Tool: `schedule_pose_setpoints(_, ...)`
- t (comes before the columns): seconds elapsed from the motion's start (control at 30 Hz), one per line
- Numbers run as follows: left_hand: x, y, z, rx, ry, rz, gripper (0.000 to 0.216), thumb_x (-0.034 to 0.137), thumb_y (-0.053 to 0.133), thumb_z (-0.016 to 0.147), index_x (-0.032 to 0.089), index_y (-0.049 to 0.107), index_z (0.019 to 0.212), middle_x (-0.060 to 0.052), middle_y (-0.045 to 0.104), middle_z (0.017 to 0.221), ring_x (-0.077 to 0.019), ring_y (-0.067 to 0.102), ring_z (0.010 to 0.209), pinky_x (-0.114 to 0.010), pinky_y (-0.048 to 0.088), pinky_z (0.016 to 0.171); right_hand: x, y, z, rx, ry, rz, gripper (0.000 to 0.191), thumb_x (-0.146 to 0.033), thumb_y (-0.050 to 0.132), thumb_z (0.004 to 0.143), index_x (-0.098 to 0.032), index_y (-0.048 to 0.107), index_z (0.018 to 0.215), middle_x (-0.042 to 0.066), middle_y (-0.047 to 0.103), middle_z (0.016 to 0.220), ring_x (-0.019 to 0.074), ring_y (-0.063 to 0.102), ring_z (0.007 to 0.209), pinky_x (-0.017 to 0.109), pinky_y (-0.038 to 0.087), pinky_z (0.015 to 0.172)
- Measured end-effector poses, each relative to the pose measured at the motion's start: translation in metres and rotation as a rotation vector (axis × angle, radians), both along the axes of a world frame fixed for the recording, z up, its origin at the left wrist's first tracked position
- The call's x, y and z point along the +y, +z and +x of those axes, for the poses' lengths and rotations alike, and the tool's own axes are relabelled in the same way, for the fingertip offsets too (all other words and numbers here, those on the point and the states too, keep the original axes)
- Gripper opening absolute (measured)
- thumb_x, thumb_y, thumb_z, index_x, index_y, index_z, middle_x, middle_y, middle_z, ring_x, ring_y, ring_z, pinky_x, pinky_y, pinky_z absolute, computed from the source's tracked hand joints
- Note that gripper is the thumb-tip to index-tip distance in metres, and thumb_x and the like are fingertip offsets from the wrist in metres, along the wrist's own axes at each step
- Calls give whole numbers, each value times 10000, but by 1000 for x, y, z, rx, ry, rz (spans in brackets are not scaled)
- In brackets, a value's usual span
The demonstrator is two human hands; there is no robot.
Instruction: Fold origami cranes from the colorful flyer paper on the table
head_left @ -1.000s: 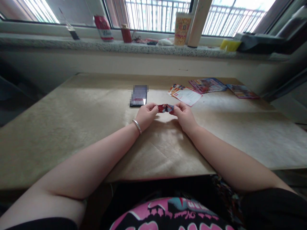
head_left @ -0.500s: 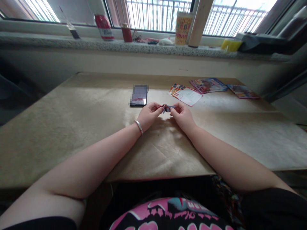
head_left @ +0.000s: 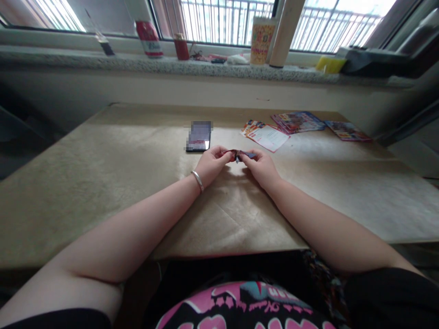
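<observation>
Slightly above the frame's centre, the left hand point(head_left: 213, 163) and right hand point(head_left: 262, 168) are pinching opposite ends of a small, creased, red-and-blue glossy paper piece point(head_left: 237, 156) between their fingers, its folding seemingly remaining unfinished.

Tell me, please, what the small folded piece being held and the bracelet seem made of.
Folded piece: probably thin paper or card, since it looks bent and patterned in red and blue-grey; its finish is unclear. Bracelet: likely polished metal, judging by its silvery shine.
</observation>
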State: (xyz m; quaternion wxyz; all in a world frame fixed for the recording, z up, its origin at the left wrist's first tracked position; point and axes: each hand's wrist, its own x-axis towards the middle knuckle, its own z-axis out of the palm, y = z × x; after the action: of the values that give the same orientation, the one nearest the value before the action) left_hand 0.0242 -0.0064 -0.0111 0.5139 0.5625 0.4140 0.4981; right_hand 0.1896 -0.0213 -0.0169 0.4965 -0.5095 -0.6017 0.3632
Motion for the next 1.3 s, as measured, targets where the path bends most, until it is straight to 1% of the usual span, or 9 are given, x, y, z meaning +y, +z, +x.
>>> schedule_pose_setpoints(0.1, -3, 3, -1, 114, 4, 41, 357, 452, 773, 663, 145, 672, 812, -34, 693, 773, -139, 612, 704, -241, 445, 656, 0, 0, 0, 17, -2, -3, 286, -479, 657, 751, -194, 673, 756, -8, 673, 699, 135, 569, 640, 272, 430, 643)
schedule_pose_setpoints(0.2, -3, 3, -2, 199, 28, 57, 337, 453, 766, 676, 139, 694, 779, -20, 669, 697, -124, 566, 631, -235, 407, 593, -1, 1, -2, 38, -5, -22, 293, -482, 685, 724, -193, 685, 775, -6, 676, 716, 137, 571, 657, 271, 427, 644)
schedule_pose_setpoints(0.4, 5, -6, -4, 38, -24, -21, 378, 489, 787, 643, 143, 688, 760, -34, 694, 750, -130, 601, 687, -243, 446, 663, -5, 5, -4, 122, 37, -95, 326, -505, 699, 693, -189, 681, 770, -19, 642, 678, 122, 537, 630, 264, 413, 626)
schedule_pose_setpoints(0.57, 6, -5, -2, -70, -76, -50, 347, 460, 772, 649, 148, 666, 758, -28, 701, 776, -127, 614, 738, -243, 447, 746, -4, 5, -3, 247, 42, -125, 318, -493, 720, 653, -195, 626, 705, -36, 615, 663, 108, 518, 628, 260, 422, 656)
schedule_pose_setpoints(0.73, 4, -3, -1, -64, -26, -14, 329, 462, 755, 659, 163, 644, 741, -16, 690, 755, -137, 612, 742, -250, 444, 747, -3, 5, -5, 324, 55, -176, 320, -482, 735, 619, -206, 599, 702, -39, 622, 681, 109, 528, 647, 264, 442, 679)
schedule_pose_setpoints(0.87, 5, -3, -2, -48, -3, 12, 311, 449, 762, 666, 167, 641, 719, -6, 673, 706, -131, 597, 708, -251, 435, 719, -4, 9, -6, 361, 29, -208, 334, -469, 758, 569, -208, 591, 694, -33, 628, 691, 121, 551, 685, 270, 448, 685)
schedule_pose_setpoints(1.07, 5, -3, 0, -92, 36, 6, 267, 406, 751, 679, 164, 659, 746, -4, 680, 742, -112, 581, 699, -232, 425, 695, -4, 9, -8, 444, 14, -208, 318, -448, 758, 576, -211, 602, 721, -29, 650, 732, 129, 586, 739, 281, 474, 720)
schedule_pose_setpoints(1.17, 4, -3, 0, -92, 16, 14, 290, 428, 746, 681, 165, 665, 774, -12, 690, 776, -128, 607, 744, -243, 445, 730, -4, 9, -8, 428, 24, -210, 314, -448, 759, 579, -209, 621, 730, -17, 669, 759, 137, 603, 761, 288, 488, 726)
schedule_pose_setpoints(1.3, 1, -1, -1, -55, -56, 40, 348, 478, 766, 666, 168, 657, 780, -13, 690, 773, -144, 624, 760, -256, 451, 739, -6, 11, -8, 386, 51, -225, 339, -481, 749, 619, -213, 678, 813, 3, 702, 825, 151, 622, 804, 274, 481, 684)
